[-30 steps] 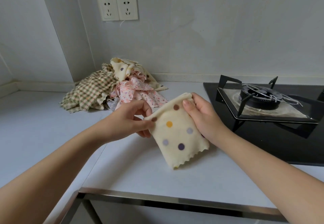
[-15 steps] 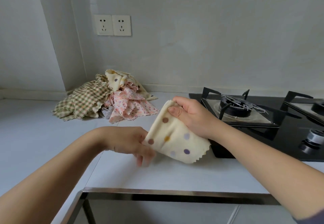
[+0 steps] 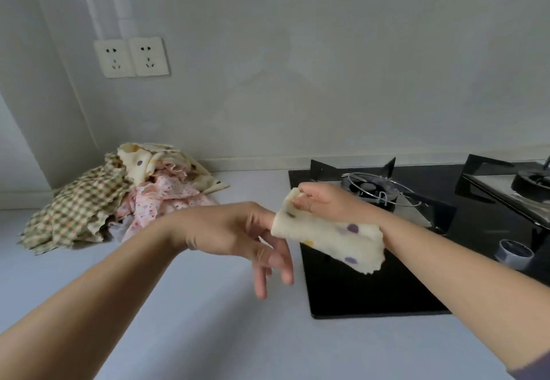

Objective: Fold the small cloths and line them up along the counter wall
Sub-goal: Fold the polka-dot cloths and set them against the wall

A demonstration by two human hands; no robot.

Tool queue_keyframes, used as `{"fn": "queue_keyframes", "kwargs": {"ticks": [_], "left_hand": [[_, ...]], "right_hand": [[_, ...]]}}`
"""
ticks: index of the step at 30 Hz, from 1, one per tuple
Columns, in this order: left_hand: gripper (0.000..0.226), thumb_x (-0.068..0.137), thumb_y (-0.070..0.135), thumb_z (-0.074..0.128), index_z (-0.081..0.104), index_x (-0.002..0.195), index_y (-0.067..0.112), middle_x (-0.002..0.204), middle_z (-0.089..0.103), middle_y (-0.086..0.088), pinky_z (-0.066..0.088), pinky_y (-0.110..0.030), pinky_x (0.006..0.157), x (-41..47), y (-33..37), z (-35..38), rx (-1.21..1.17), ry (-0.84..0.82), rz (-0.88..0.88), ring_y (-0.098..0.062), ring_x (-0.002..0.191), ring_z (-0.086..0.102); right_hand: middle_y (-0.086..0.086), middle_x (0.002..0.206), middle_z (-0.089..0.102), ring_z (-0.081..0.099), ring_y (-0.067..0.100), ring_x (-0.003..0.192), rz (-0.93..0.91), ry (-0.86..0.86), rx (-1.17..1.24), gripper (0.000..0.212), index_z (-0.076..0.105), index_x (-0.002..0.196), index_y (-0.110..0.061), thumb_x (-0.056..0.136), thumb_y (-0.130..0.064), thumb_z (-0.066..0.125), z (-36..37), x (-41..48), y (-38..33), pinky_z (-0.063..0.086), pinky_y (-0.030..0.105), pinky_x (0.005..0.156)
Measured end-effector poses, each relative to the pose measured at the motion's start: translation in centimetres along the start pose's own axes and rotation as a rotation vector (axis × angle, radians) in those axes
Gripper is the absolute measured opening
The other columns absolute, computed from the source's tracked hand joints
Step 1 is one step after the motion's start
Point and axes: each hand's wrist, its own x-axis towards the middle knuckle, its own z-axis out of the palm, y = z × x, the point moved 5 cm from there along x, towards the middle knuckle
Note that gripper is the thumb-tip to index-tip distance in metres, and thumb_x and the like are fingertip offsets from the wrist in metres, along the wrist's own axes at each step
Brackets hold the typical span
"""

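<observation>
One folded dotted cloth (image 3: pixel 333 236), cream with purple, yellow and brown spots, is held in the air above the counter (image 3: pixel 178 305), over the left edge of the black hob (image 3: pixel 372 284). Its upper corner is pinched between the thumb and curled fingers of the right hand (image 3: pixel 324 201), and the rest of it hangs slanting down to the right, with a scalloped lower edge. The left hand (image 3: pixel 238 230) is kept just beside the cloth's left end with fingers loose and straight, pointing downward, and nothing is gripped by it; one fingertip is hidden behind the cloth, so contact there cannot be judged. A pile of cloths (image 3: pixel 119 195) is left unfolded towards the back left corner of the counter, close to the wall: a green checked cloth (image 3: pixel 71 213) is spread on its left side, a pink flowered cloth (image 3: pixel 160 198) is bunched on its right, and another cream spotted cloth (image 3: pixel 143 159) is heaped on top. No folded cloth is seen laid along the back edge. Two wall sockets (image 3: pixel 131 57) are mounted above the pile. On the hob, a burner (image 3: pixel 372 189) with a wire ring is partly covered by the right hand, and a knob (image 3: pixel 513 253) is seen near the right forearm.
</observation>
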Motion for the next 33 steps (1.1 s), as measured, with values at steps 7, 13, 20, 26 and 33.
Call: {"fn": "queue_keyframes", "kwargs": {"ticks": [7, 13, 20, 26, 33], "left_hand": [[0.021, 0.093, 0.011, 0.056, 0.061, 0.104, 0.029, 0.101, 0.072, -0.006, 0.057, -0.034, 0.076, 9.6, 7.4, -7.6, 0.198, -0.044, -0.445, -0.027, 0.083, 0.072], [0.028, 0.089, 0.014, 0.065, 0.07, 0.078, 0.039, 0.082, 0.071, 0.009, 0.056, -0.029, 0.079, 17.7, 24.1, -6.3, 0.264, -0.149, -0.27, -0.02, 0.083, 0.071], [0.023, 0.074, 0.033, 0.071, 0.074, 0.097, 0.028, 0.106, 0.072, -0.004, 0.051, -0.033, 0.095, 24.5, 34.2, -3.3, 0.022, 0.047, -0.034, -0.027, 0.103, 0.066], [0.027, 0.067, 0.032, 0.074, 0.071, 0.088, 0.015, 0.096, 0.074, 0.001, 0.054, -0.025, 0.081, 31.3, 38.5, -0.1, -0.197, 0.264, 0.138, -0.018, 0.094, 0.069], [0.041, 0.08, 0.022, 0.071, 0.05, 0.113, 0.014, 0.09, 0.065, -0.004, 0.054, -0.029, 0.058, 39.6, 40.4, 3.8, -0.909, 0.567, 0.14, -0.017, 0.07, 0.066]], "right_hand": [[-0.004, 0.061, 0.042, 0.037, 0.009, 0.053, -0.013, 0.326, -0.128, 0.031, 0.036, 0.071, -0.02, 0.099, -0.029, 0.045, -15.9, -3.8, -2.2, 0.026, 0.021, 0.048], [-0.003, 0.06, 0.045, 0.045, 0.016, 0.055, 0.111, 0.521, -0.163, 0.033, 0.034, 0.069, -0.025, 0.1, -0.031, 0.043, -30.3, -11.6, -2.9, 0.031, 0.032, 0.052], [-0.005, 0.061, 0.036, 0.034, 0.009, 0.054, 0.188, 0.684, -0.059, 0.035, 0.033, 0.068, -0.019, 0.1, -0.026, 0.043, -40.1, -23.9, -1.9, 0.029, 0.017, 0.047], [-0.004, 0.062, 0.039, 0.036, 0.009, 0.055, 0.29, 0.838, -0.02, 0.034, 0.034, 0.068, -0.019, 0.1, -0.024, 0.043, -45.0, -31.0, 0.6, 0.029, 0.017, 0.048], [-0.006, 0.058, 0.038, 0.037, 0.006, 0.052, 0.371, 1.084, 0.003, 0.035, 0.031, 0.068, -0.024, 0.1, -0.021, 0.043, -49.1, -35.8, 4.2, 0.031, 0.016, 0.048]]}}
